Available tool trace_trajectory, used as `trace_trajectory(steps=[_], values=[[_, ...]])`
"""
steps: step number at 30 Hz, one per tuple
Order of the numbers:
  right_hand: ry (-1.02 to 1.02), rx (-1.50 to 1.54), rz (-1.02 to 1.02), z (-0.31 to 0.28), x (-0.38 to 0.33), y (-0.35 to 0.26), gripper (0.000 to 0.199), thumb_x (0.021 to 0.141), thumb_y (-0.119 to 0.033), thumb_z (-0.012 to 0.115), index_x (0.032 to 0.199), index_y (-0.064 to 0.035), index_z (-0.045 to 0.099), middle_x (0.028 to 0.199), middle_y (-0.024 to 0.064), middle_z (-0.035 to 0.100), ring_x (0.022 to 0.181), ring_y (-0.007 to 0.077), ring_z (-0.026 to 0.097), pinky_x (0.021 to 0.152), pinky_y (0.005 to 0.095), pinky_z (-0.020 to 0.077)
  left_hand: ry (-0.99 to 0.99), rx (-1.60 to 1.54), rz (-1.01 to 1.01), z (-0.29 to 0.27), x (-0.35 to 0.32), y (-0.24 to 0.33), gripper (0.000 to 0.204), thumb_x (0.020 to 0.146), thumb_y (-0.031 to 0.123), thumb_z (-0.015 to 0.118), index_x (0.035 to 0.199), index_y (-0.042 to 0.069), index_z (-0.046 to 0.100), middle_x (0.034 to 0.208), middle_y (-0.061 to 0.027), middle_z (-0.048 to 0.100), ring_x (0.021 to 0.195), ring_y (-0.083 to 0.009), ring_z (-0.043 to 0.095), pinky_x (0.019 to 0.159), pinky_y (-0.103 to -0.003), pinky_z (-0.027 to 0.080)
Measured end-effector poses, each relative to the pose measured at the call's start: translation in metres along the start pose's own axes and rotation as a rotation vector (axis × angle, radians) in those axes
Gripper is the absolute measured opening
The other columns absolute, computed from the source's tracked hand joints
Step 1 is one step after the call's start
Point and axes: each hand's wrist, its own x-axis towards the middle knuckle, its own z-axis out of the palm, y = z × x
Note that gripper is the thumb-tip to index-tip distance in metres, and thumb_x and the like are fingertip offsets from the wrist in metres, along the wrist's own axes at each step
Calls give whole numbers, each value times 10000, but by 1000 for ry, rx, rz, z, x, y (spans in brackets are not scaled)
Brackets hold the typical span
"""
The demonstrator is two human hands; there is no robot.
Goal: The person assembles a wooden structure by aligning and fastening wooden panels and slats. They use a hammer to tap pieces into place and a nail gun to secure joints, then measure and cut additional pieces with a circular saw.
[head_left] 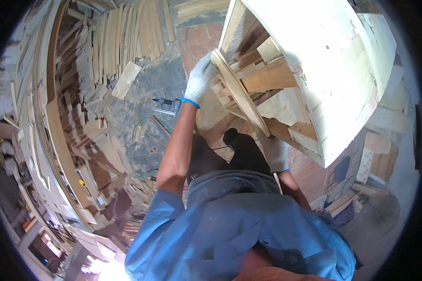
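Note:
A narrow pale wooden board (241,91) slants across the open side of a wooden frame (305,133) faced with a large white panel (333,61). My left hand (201,77), in a white glove with a blue cuff, grips the board's upper end. At the lower end is my right hand (276,153), gloved the same way and in shade; it seems closed around the board, its fingers partly hidden. Behind the board, wooden crosspieces (269,77) show inside the frame. A grey hand tool (166,107) with a thin hose lies on the floor left of my left wrist.
Long wooden strips (126,37) lie side by side at the far left. Closer in are a loose flat board (126,80) and a heap of offcuts (91,136). A long wooden edge (56,126) runs down the left side. More board pieces (380,157) are at the right.

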Motion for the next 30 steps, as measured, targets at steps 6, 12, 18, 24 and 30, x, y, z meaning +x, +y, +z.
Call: trace_trajectory(steps=[6,12,18,24,30], values=[[188,-60,426,24,-25,-4,294,906,-255,687,820,25,717,584,93,620,618,64,541,535,325,456,-241,88,-19,-15,15,3,522,877,31,560,1396,-3,507,1324,-157,593,1242,-230,553,1057,-337,416],[510,-19,448,74,-45,-38,365,905,-132,667,1240,8,638,1058,202,710,932,199,680,806,329,530,-291,-67,-41,-17,15,-15,509,871,7,568,1373,-38,502,1348,-167,550,1272,-235,517,1084,-348,398],[481,168,641,106,-72,-77,380,919,-52,626,1292,17,612,1092,157,710,933,176,662,830,307,524,-369,-58,-77,-35,12,1,497,918,114,611,1391,0,508,1355,-131,555,1205,-190,537,1035,-329,426],[558,215,642,95,-77,-97,393,926,-59,644,1309,17,602,1225,157,672,1099,200,632,964,319,486,-399,-586,-253,-52,7,3,524,929,134,589,1414,-25,471,1410,-144,511,1276,-216,503,1086,-342,393],[523,448,517,81,-71,-118,436,936,-30,595,1363,37,540,1375,155,579,1288,247,528,1083,357,409,-371,-715,-339,-79,1,8,624,933,294,591,1428,-54,441,1464,-153,468,1334,-247,466,1129,-372,349]])
